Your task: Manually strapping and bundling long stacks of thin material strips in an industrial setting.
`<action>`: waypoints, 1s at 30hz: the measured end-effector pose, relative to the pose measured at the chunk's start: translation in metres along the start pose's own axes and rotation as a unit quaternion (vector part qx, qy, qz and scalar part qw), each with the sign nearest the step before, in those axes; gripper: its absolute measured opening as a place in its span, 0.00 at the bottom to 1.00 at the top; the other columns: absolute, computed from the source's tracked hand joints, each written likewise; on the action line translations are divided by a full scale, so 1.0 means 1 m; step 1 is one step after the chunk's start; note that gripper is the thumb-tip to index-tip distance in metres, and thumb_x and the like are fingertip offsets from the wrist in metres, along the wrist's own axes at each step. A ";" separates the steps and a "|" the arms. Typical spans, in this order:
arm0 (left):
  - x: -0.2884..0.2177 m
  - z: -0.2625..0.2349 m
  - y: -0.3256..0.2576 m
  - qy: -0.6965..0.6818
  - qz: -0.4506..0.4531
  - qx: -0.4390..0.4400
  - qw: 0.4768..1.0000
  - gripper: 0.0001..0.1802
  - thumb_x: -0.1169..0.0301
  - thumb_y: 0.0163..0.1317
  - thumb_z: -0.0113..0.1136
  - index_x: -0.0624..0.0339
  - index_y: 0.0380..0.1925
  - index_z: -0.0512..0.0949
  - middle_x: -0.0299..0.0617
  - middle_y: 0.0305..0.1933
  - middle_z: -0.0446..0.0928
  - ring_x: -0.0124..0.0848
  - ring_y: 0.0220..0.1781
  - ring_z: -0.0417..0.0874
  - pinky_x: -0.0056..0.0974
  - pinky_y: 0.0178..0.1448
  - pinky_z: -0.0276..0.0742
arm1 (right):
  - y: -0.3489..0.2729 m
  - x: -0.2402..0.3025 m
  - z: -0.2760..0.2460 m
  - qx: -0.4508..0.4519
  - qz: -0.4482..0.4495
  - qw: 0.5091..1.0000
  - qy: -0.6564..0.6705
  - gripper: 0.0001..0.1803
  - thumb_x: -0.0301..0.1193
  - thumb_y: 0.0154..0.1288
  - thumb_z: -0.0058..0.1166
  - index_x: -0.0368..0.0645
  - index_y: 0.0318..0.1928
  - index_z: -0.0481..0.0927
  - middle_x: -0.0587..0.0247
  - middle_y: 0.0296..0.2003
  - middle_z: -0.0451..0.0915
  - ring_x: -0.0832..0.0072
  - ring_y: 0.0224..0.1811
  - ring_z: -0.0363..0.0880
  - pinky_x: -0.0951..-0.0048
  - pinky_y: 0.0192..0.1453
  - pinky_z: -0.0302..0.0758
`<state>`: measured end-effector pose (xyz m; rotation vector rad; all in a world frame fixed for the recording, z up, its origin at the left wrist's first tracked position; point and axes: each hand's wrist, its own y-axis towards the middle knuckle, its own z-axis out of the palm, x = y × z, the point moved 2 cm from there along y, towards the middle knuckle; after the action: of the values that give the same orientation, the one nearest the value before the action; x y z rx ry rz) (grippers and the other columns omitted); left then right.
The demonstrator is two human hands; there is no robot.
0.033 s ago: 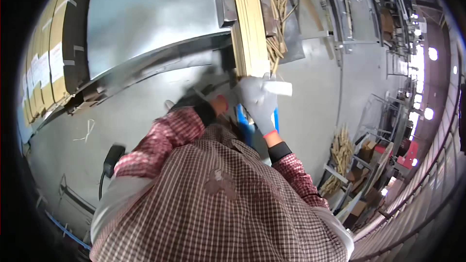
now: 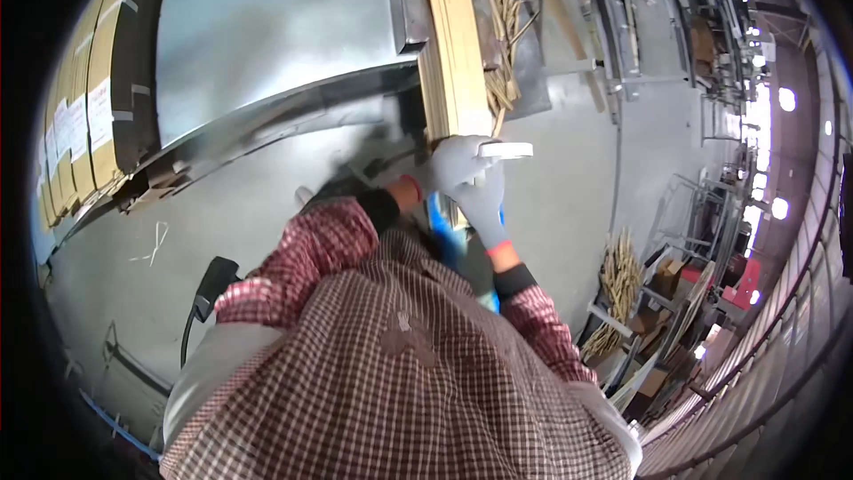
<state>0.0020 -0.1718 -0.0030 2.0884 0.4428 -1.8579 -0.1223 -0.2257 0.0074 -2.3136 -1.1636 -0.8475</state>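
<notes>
1. The wooden planks are pale, long and narrow, stacked on edge and running away from the person beside a grey metal sheet.
2. The left hand, gloved, grips the stack's near end.
3. The right hand, also gloved, closes around a white tape roll against that end.
4. Bare grey floor lies open to the right.

Grey workshop floor, bright ceiling lights

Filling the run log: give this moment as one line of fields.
left hand: grey glove, on end of pale wooden board stack | right hand: grey glove, beside flat white strip | surface: grey metal table
</notes>
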 end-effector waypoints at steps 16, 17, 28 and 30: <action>-0.006 0.028 -0.019 0.348 0.005 -0.106 0.931 0.34 0.59 0.56 0.62 0.60 0.61 0.69 0.42 0.17 0.76 0.40 0.18 0.79 0.43 0.23 0.75 | 0.107 -0.030 -0.075 0.442 -0.118 0.855 -0.245 0.08 0.32 0.66 0.48 0.52 0.42 0.79 0.59 0.29 0.81 0.65 0.31 0.83 0.63 0.35 0.78; -0.004 0.029 -0.019 0.344 0.020 -0.114 0.932 0.32 0.61 0.56 0.63 0.57 0.60 0.69 0.41 0.16 0.74 0.39 0.18 0.79 0.43 0.22 0.75 | 0.110 -0.038 -0.071 0.358 -0.248 0.863 -0.255 0.08 0.32 0.65 0.48 0.53 0.42 0.79 0.59 0.29 0.82 0.65 0.30 0.83 0.62 0.33 0.77; 0.003 -0.079 -0.006 0.072 -0.279 -0.202 0.936 0.24 0.56 0.64 0.56 0.72 0.42 0.77 0.57 0.45 0.81 0.51 0.47 0.83 0.47 0.57 0.77 | 0.146 -0.032 -0.063 0.162 0.119 0.979 0.042 0.24 0.47 0.68 0.52 0.35 0.46 0.77 0.53 0.30 0.83 0.59 0.31 0.82 0.55 0.37 0.75; 0.027 -0.052 0.005 0.066 -0.298 -0.069 0.950 0.27 0.55 0.64 0.56 0.72 0.48 0.73 0.58 0.48 0.79 0.53 0.49 0.82 0.47 0.58 0.76 | 0.134 -0.017 -0.030 0.126 0.042 0.991 -0.034 0.25 0.50 0.67 0.54 0.35 0.41 0.76 0.57 0.26 0.79 0.67 0.28 0.78 0.61 0.35 0.75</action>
<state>0.0541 -0.1534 -0.0240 2.1374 1.3214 -1.9031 -0.0303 -0.3293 0.0058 -2.1808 -1.1207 -0.5610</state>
